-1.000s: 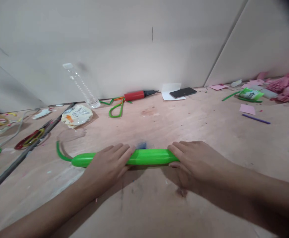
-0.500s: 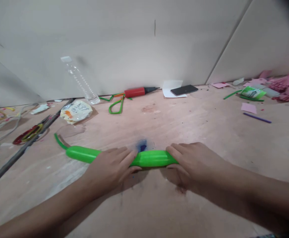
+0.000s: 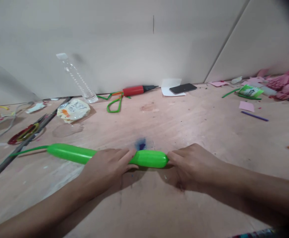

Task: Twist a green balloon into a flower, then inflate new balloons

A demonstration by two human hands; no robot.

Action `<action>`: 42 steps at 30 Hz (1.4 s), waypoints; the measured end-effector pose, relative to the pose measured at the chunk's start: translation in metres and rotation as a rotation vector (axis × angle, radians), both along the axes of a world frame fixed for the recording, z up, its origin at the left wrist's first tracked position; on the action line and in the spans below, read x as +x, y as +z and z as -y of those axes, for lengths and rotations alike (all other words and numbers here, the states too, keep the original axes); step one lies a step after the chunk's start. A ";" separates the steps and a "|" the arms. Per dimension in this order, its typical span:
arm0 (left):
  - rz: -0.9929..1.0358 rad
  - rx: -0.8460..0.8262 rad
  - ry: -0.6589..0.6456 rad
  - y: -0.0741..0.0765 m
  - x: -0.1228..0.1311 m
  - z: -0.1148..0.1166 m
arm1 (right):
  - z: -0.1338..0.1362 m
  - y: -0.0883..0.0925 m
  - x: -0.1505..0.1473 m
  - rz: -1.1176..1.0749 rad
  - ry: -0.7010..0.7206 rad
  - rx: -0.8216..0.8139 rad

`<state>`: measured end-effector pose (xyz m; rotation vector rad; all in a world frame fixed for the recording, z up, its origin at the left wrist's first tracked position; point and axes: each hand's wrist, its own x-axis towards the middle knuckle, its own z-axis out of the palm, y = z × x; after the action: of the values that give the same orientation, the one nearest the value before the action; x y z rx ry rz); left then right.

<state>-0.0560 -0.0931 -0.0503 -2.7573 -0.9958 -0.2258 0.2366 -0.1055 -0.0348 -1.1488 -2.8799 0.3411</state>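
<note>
A long green balloon [image 3: 70, 153], inflated along most of its length, lies crosswise just above the wooden table in front of me. Its thin, uninflated tail stretches out to the left over a dark strip. My left hand [image 3: 111, 165] is wrapped over the balloon's middle and hides part of it. At the rounded right end, my right hand [image 3: 187, 162] pinches the balloon's tip between closed fingers. A short swollen section shows between the two hands. Behind it, a dark blue stain marks the tabletop.
Along the wall lie a red balloon pump [image 3: 134, 91], a clear bottle [image 3: 78, 79] leaning back, and a phone [image 3: 183, 88] on white paper. Scissors [image 3: 26, 132] and a crumpled wrapper [image 3: 73, 110] sit at left. Pink paper [image 3: 288, 82] and a purple stick [image 3: 255, 116] are at right.
The balloon has shifted left through my hands, and its tail now reaches farther left. My right hand has gone from gripping around the body to pinching the right end.
</note>
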 end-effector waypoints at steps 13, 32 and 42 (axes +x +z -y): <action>-0.027 -0.069 -0.020 0.002 0.020 -0.007 | 0.006 -0.005 -0.013 -0.160 -0.047 0.089; -0.025 -0.011 -0.084 0.011 0.022 -0.042 | -0.062 0.005 -0.019 -0.141 -0.017 0.135; -0.045 -0.523 0.280 0.065 0.022 -0.027 | -0.087 0.032 -0.013 -0.237 0.154 0.160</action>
<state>-0.0336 -0.0661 0.0151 -2.9881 -1.6022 0.1653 0.2238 -0.0186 -0.0030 -0.8051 -2.7339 0.2265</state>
